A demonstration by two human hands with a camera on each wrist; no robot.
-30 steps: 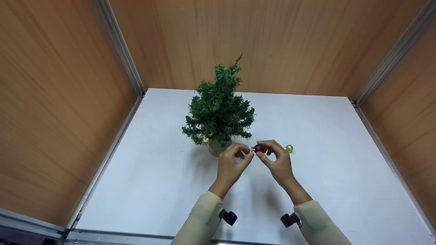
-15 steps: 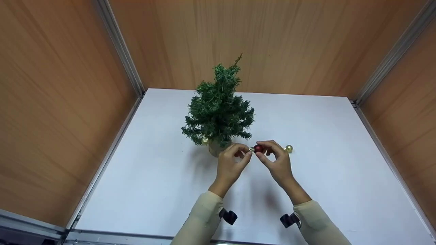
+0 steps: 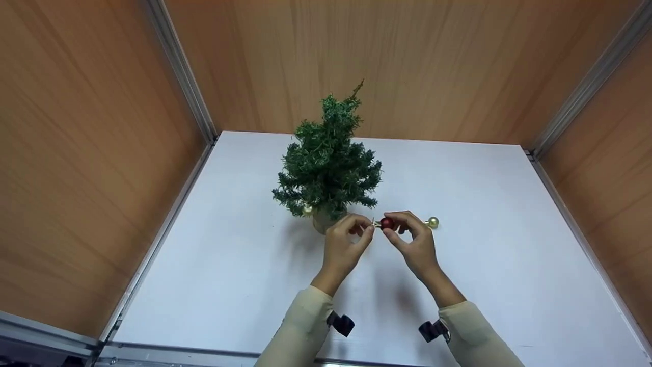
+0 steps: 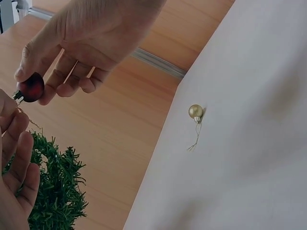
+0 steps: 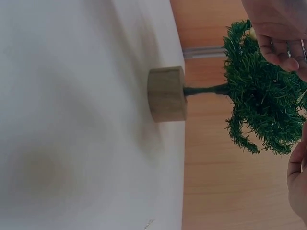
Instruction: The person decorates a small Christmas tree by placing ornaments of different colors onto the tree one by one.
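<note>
A person's two hands nearly meet over a white table (image 3: pixel 229 285). The right hand (image 3: pixel 418 245) pinches a small red bauble (image 3: pixel 387 224) between thumb and fingers; the left hand (image 3: pixel 342 250) pinches the thin gold cord (image 4: pixel 36 125) beside its cap. The bauble is held up near a small green tree (image 3: pixel 328 158) on a round wooden base (image 5: pixel 166 93). One gold bauble (image 3: pixel 307 210) shows at the tree's low left branches; another gold ball (image 3: pixel 433 223) lies on the table beyond the right hand.
</note>
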